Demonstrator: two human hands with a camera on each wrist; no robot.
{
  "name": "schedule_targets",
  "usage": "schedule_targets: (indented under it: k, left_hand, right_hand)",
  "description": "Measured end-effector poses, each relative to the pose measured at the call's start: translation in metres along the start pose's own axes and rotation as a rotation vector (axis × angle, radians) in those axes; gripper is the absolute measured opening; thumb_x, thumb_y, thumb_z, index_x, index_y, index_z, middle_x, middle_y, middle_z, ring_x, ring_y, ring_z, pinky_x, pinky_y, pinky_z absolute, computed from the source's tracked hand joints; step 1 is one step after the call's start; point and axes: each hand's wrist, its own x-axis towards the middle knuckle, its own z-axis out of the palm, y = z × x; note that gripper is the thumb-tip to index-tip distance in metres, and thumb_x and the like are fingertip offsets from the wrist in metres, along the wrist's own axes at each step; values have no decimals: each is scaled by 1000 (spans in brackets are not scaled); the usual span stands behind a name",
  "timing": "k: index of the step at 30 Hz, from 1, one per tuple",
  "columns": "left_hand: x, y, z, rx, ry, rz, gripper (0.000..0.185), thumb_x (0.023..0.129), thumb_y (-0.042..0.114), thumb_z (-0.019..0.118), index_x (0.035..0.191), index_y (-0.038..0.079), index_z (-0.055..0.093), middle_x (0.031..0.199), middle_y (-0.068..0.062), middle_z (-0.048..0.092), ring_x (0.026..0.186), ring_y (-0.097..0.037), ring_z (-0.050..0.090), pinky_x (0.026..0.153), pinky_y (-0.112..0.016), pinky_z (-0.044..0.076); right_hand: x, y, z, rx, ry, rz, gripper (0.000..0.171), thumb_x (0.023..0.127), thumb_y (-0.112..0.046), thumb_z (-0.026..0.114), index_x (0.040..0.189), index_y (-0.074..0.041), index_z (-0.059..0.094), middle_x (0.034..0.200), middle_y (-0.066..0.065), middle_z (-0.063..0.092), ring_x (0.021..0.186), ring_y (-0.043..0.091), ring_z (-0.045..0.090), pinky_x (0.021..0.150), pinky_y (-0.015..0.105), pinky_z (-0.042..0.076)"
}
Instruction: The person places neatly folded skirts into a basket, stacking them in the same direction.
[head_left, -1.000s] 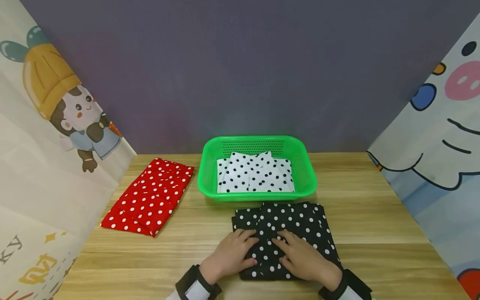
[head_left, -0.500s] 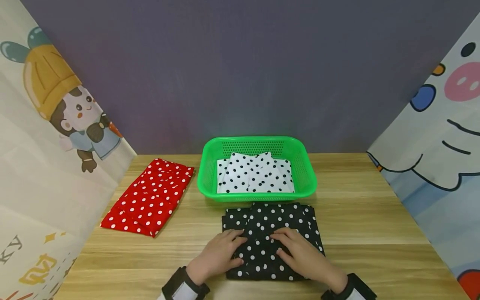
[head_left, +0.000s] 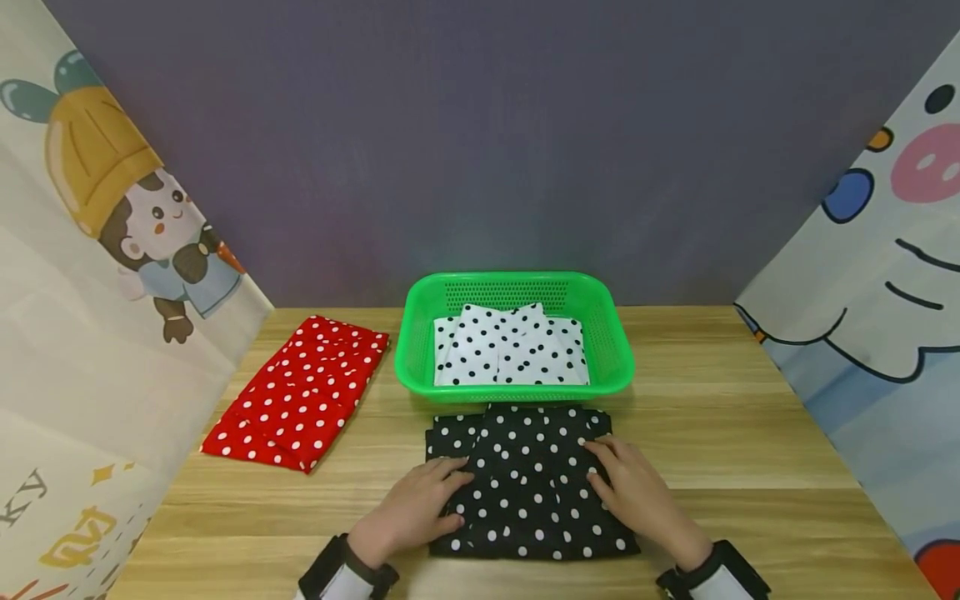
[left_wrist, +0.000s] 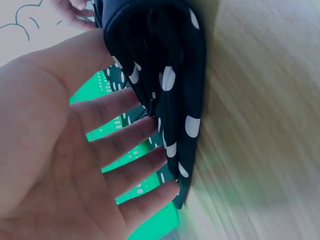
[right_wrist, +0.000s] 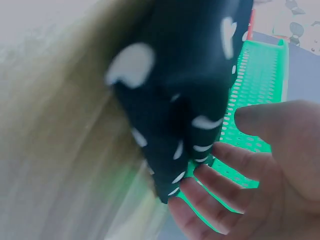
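Observation:
A folded black polka-dot cloth (head_left: 525,487) lies flat on the table in front of the basket. Along its left edge rests my left hand (head_left: 416,504), fingers spread over the cloth's margin. In the left wrist view those fingers (left_wrist: 127,132) are extended against the layered folds, with the thumb at the upper fold. My right hand (head_left: 648,492) touches the right edge of the cloth with its fingertips. The right wrist view shows its fingers (right_wrist: 220,187) fairly straight beside the folds, the thumb apart from the cloth.
Just behind the black cloth stands a green plastic basket (head_left: 513,393) holding a folded white cloth with black dots (head_left: 517,346). A folded red polka-dot cloth (head_left: 300,396) lies to the left on the wooden table (head_left: 750,433). A dark panel (head_left: 495,150) borders the table's back.
The black cloth has slid left along the table, and my left hand has moved left with it. My right hand has shifted from on top of the cloth to its right edge.

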Motion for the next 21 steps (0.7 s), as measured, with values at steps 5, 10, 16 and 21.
schedule_targets:
  k: [5,10,16,21]
  left_hand:
    - [-2,-4,-2,4,-25,-23,50,83,37,64,127,16,54,139,-7,43,128,-26,40,103,-45,35]
    - [-5,-8,-6,10,-40,-34,49,82,37,64,125,15,55,138,-8,45,127,-28,41,102,-46,36]
    - [-9,-11,-8,39,-16,-47,46,82,36,65,122,14,57,135,-10,47,124,-29,43,98,-48,38]
    - [-8,-11,-6,26,84,-77,42,82,33,65,117,10,59,129,-14,50,118,-32,46,93,-50,40]
  right_hand:
    - [0,-1,5,-15,-28,3,41,82,-20,66,121,-5,58,119,16,53,108,33,53,89,48,45]
    - [2,-4,9,-26,-39,-21,44,81,-19,67,121,-5,57,118,14,52,106,30,53,89,45,46]
    - [4,-10,10,12,-64,-7,45,82,-20,67,123,-5,56,120,14,51,109,30,52,91,46,46]
    - [5,-11,9,53,-52,34,46,82,-19,67,124,-5,54,118,16,52,109,32,52,90,47,46]
